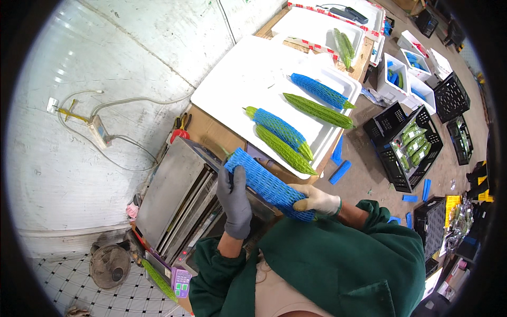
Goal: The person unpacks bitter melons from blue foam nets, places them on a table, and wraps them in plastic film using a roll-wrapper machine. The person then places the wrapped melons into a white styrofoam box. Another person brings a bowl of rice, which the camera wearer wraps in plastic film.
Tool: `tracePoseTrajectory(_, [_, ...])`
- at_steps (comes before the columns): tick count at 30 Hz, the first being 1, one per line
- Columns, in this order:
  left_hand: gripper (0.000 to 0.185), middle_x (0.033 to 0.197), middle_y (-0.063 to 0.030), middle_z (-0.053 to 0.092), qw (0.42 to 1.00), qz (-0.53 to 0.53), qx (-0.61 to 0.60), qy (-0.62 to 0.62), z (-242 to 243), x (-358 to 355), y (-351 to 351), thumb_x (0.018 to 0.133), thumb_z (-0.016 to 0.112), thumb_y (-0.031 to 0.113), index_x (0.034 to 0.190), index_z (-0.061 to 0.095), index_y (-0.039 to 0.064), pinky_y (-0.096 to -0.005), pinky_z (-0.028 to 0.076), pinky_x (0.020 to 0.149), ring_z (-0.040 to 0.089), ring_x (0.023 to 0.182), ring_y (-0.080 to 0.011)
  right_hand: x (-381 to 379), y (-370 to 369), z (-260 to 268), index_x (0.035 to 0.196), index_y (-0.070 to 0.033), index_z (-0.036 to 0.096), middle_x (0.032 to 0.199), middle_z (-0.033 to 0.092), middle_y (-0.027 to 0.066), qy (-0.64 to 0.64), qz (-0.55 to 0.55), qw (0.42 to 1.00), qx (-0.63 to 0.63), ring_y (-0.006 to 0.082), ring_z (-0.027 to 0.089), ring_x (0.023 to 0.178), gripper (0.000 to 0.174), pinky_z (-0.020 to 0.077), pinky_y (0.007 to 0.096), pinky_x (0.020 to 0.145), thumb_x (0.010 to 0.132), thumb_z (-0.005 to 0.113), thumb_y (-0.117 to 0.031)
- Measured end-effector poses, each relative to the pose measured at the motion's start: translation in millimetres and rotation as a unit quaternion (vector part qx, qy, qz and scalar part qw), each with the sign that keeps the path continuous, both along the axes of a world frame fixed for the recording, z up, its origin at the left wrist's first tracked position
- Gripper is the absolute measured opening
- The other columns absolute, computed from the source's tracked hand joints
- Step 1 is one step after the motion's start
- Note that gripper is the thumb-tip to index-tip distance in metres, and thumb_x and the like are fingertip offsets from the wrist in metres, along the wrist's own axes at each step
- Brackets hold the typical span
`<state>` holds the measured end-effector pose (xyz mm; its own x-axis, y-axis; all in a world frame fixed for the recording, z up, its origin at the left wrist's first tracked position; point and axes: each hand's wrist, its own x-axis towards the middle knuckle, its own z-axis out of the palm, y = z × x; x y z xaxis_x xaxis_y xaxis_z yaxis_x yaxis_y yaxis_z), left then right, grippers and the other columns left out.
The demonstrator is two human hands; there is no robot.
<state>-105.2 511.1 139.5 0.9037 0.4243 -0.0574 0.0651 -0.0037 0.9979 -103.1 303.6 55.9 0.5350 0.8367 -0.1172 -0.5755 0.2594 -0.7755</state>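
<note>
A bitter melon in a blue foam net sleeve (267, 184) spans the space between my hands, close to my chest. My left hand (234, 200), in a grey glove, grips its stem end. Around the other end, my right hand (316, 200) closes in a white glove with yellowish fingertips. On the white foam board ahead lie a bare bitter melon (285, 149) and a netted one (280, 128) side by side. Farther off are another bare melon (319, 111) and another in a blue net (319, 90), green tips showing at the lower right.
A metal machine (174, 198) stands left of my hands, with red-handled pliers (181, 128) behind it. A bare melon (158, 279) lies beside a purple keypad scale (182, 282). A fan (110, 266) stands at lower left. Black crates (412, 148) and foam boxes (392, 77) occupy the floor right.
</note>
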Motion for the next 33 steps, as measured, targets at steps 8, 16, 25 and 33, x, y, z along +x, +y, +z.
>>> tracePoseTrajectory(8, [0.009, 0.095, -0.0071, 0.062, 0.908, -0.017, 0.383, -0.17, -24.2, -3.6, -1.1, 0.092, 0.06, 0.003, 0.101, 0.061, 0.001, -0.0338, 0.048, 0.081, 0.06, 0.091, -0.0209, -22.3, 1.9, -19.9, 0.134, 0.002, 0.049, 0.116, 0.063, 0.0114, 0.133, -0.057, 0.989, 0.029, 0.0197, 0.062, 0.102, 0.063, 0.0518, 0.0331, 0.089, 0.087, 0.069, -0.034])
tracePoseTrajectory(16, [0.016, 0.091, -0.0118, 0.062, 0.838, -0.396, 0.293, -0.235, -11.6, -46.0, -54.4, 0.081, 0.069, 0.007, 0.094, 0.059, 0.004, -0.0421, 0.048, 0.079, 0.062, 0.086, -0.0324, 5.2, -20.2, -17.9, 0.137, 0.002, 0.044, 0.124, 0.059, 0.02, 0.225, -0.207, 0.942, 0.14, 0.0307, 0.061, 0.111, 0.073, 0.0523, 0.0415, 0.094, 0.085, 0.065, -0.045])
tracePoseTrajectory(25, [0.033, 0.1, -0.0045, 0.063, 0.936, -0.178, -0.225, 0.202, -69.1, -57.2, -48.9, 0.103, 0.05, 0.03, 0.113, 0.059, 0.001, -0.0314, 0.05, 0.074, 0.061, 0.088, -0.0135, 0.8, -42.1, -12.8, 0.146, 0.0, 0.037, 0.137, 0.053, 0.0107, -0.085, -0.172, 0.981, -0.027, 0.018, 0.051, 0.123, 0.073, 0.0409, 0.0354, 0.106, 0.084, 0.069, -0.022])
tracePoseTrajectory(33, [0.048, 0.109, -0.0105, 0.063, 0.923, -0.219, -0.249, 0.196, -47.7, -44.3, -34.1, 0.105, 0.036, 0.042, 0.126, 0.051, 0.002, -0.0339, 0.053, 0.087, 0.063, 0.1, -0.0188, 6.6, -42.5, 7.7, 0.13, 0.002, 0.052, 0.113, 0.064, 0.0203, -0.342, -0.018, 0.911, -0.231, 0.0245, 0.064, 0.098, 0.059, 0.0501, 0.035, 0.089, 0.086, 0.068, -0.033])
